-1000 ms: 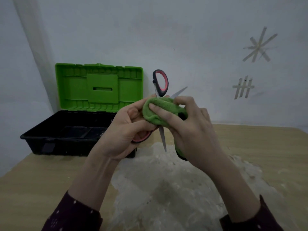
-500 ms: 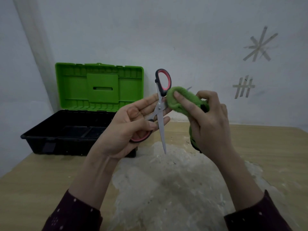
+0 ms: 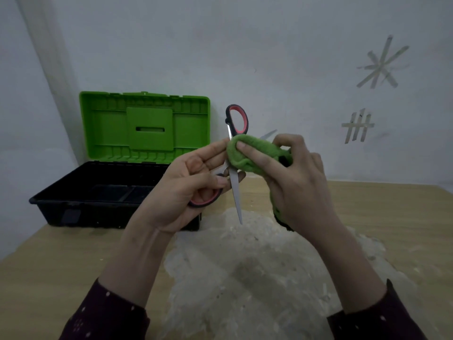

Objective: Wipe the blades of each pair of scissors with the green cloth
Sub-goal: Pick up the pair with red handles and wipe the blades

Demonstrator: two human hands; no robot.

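You hold the scissors (image 3: 235, 192) in the air over the middle of the counter (image 3: 61, 253), spread open, probably so each blade can be wiped alone. One blade points down and the other pokes up to the right behind the cloth (image 3: 247, 153). Your left hand (image 3: 186, 190) grips the lower handle loop, keeping the pair steady and your palm off the edges. Your right hand (image 3: 294, 182) grasps the bunched cloth, forefinger pressing it onto the blades by the pivot. The toolbox (image 3: 144, 128) stands open at the back left corner, within reach.
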